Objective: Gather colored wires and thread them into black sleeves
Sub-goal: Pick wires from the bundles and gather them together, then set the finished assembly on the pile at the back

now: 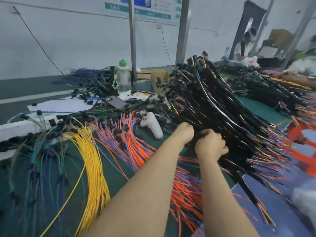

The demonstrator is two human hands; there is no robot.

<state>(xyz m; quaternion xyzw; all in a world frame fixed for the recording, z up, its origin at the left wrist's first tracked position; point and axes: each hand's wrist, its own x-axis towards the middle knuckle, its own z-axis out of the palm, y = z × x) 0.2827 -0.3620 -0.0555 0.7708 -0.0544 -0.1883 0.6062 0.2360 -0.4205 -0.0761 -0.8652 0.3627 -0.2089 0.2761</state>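
Note:
A big heap of black sleeved wire bundles (213, 106) runs from the back middle to the right front, with coloured wire ends sticking out. My left hand (185, 132) is curled into a fist at the heap's near edge. My right hand (211, 145) grips a black sleeved bundle that trails toward the lower right. Loose orange and purple wires (131, 147) lie left of my arms, more orange wires (186, 197) between them. A yellow wire bundle (93, 165) curves down the left. What my left hand holds is hidden.
A white glue-gun-shaped tool (153, 124), a phone (116, 101), a clear bottle with a green cap (123, 77) and blue-green wires (42, 156) crowd the green table. Two metal posts (132, 40) stand behind. A person (244, 47) sits at the far right.

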